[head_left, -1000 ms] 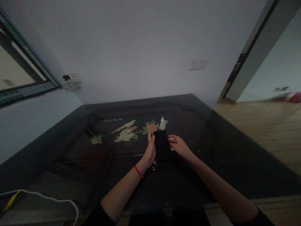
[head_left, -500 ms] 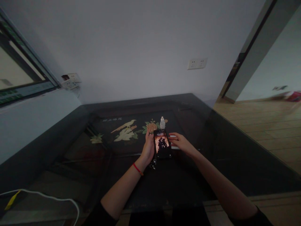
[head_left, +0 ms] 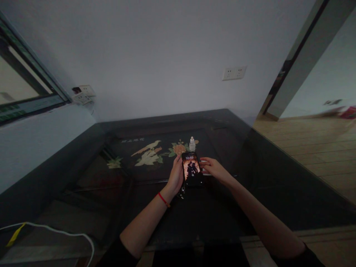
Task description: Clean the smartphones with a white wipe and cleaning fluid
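Note:
A phone [head_left: 191, 168] with its screen lit lies face up on the dark glass-topped table [head_left: 250, 178]. My left hand [head_left: 176, 176] grips the phone's left edge, fingers curled round it. My right hand [head_left: 214, 168] rests at the phone's right edge, fingers bent against it, over a small white object [head_left: 205, 172] that I cannot make out. A small white dropper bottle [head_left: 192, 144] stands upright just beyond the phone's far end. A charm or key ring [head_left: 182, 193] hangs near the phone's lower left corner.
Under the glass lies an inlaid picture of birds and flowers [head_left: 151, 154]. A white cable with a yellow tag [head_left: 55, 231] runs along the near left. Wall sockets [head_left: 234, 73] are on the far wall. A doorway with wooden floor [head_left: 311, 144] opens at the right.
The phone's screen was dark a second ago and is now lit. Both hands have stayed at its edges, the left fingers settling lower along the side.

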A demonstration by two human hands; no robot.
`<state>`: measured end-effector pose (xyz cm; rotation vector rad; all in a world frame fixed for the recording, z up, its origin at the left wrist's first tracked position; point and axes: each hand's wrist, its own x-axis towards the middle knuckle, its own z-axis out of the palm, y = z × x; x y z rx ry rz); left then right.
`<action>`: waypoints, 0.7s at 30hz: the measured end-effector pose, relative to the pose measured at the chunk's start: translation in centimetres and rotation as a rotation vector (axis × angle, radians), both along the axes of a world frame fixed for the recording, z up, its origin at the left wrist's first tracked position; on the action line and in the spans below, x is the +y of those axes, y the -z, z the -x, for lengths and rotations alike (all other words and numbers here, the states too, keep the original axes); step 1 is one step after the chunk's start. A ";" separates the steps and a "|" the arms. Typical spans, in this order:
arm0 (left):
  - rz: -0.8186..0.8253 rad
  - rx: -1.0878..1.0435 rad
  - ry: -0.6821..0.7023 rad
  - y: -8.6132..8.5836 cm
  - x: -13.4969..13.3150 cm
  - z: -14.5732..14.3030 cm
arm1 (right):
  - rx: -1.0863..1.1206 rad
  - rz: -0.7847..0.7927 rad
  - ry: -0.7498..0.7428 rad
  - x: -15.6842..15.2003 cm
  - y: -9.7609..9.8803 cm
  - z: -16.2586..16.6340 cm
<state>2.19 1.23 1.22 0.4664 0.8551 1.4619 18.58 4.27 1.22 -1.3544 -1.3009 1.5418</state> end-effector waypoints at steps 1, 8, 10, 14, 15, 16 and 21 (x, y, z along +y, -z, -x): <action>-0.001 0.004 0.003 0.1 0.0 0.0 | -0.010 -0.001 0.004 0.0 0.0 0.0; -0.047 0.005 0.031 1.2 0.3 0.0 | -0.052 -0.034 -0.027 0.2 0.4 0.1; -0.046 0.005 0.040 1.5 0.3 0.0 | -0.057 -0.039 -0.023 0.2 0.4 0.2; -0.038 0.036 0.030 1.5 0.3 0.0 | -0.067 -0.047 -0.011 0.0 0.1 0.4; -0.033 0.039 0.029 1.5 0.3 0.0 | -0.077 -0.048 -0.006 -0.1 0.1 0.5; -0.029 0.037 0.031 1.5 0.3 0.0 | -0.089 -0.049 0.001 -0.1 0.0 0.6; -0.033 0.041 0.030 1.7 0.4 0.0 | -0.117 -0.065 0.013 0.0 0.3 0.7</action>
